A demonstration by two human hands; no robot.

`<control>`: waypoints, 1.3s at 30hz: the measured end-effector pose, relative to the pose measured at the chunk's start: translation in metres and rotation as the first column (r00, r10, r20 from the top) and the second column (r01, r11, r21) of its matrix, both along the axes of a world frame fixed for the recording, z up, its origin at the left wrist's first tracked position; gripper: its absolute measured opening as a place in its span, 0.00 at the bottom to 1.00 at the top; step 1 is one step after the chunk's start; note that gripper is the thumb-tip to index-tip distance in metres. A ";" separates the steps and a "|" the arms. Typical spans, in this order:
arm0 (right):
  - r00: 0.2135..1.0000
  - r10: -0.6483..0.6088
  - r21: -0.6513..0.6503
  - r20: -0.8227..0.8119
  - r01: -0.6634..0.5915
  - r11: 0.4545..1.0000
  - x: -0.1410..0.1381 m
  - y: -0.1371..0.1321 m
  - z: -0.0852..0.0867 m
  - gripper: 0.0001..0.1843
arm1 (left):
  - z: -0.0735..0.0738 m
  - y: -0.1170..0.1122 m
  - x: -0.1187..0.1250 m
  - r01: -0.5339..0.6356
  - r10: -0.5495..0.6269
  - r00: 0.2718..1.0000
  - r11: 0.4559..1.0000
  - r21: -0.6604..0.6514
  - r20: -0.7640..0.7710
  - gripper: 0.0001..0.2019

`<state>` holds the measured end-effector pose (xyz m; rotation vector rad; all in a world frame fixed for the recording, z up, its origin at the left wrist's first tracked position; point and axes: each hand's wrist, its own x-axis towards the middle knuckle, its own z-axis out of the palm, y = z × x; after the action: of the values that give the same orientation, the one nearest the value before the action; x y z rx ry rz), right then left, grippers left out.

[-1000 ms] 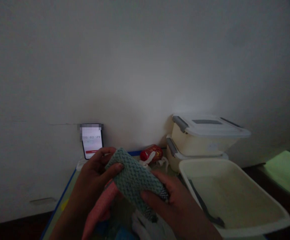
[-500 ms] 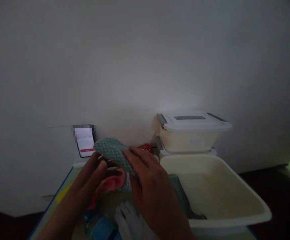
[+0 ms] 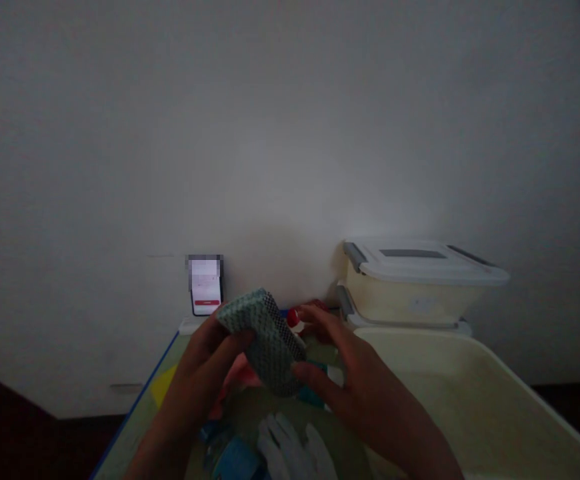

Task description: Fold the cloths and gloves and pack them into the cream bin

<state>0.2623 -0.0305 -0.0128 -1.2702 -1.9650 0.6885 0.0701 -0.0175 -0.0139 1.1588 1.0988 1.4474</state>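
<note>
A pale-green textured sponge (image 3: 265, 340) with a dark checkered side is held up over the table, tilted. My left hand (image 3: 215, 353) is closed on its left end, thumb on the near face and fingers behind. At the sponge's right side, my right hand (image 3: 345, 363) is open, its thumb at the lower corner and its fingers spread apart beyond the edge. Below the sponge lie a pink cloth (image 3: 240, 375) and a white glove (image 3: 293, 450). A teal item (image 3: 315, 387), partly covered by the sponge and right hand, sits behind them.
A large cream basin (image 3: 475, 400) stands at the right, with stacked lidded boxes (image 3: 420, 293) behind it. A phone (image 3: 206, 287) leans on the wall. A blue-labelled bottle (image 3: 237, 460), a yellow item (image 3: 163, 385) and a red-capped item (image 3: 294, 317) are on the table.
The sponge has turned from lying slanted to facing me, its checkered side now showing. My right hand has come off its top and opened to the right. The view has shifted left.
</note>
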 end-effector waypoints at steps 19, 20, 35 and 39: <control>0.995 0.099 0.320 0.032 -0.104 0.942 -0.011 -0.006 0.007 0.14 | 0.006 -0.018 0.000 0.264 -0.121 0.920 0.894 0.361 -0.373 0.11; 0.995 0.102 0.381 0.011 -0.099 0.919 -0.011 -0.006 0.008 0.14 | 0.006 -0.018 -0.001 0.253 -0.102 0.922 0.890 0.380 -0.374 0.11; 0.982 0.108 0.519 -0.152 -0.013 0.854 -0.011 -0.008 0.013 0.13 | 0.004 -0.023 0.005 0.199 -0.152 0.973 0.931 0.306 -0.172 0.16; 0.977 0.092 0.487 -0.192 0.013 0.873 -0.008 -0.008 0.013 0.11 | 0.002 -0.018 -0.003 0.220 -0.077 0.927 0.905 0.365 -0.367 0.11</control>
<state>0.2545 -0.0384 -0.0001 -0.8142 -1.8355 0.2952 0.0673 -0.0352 -0.0118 1.8074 0.9344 1.4162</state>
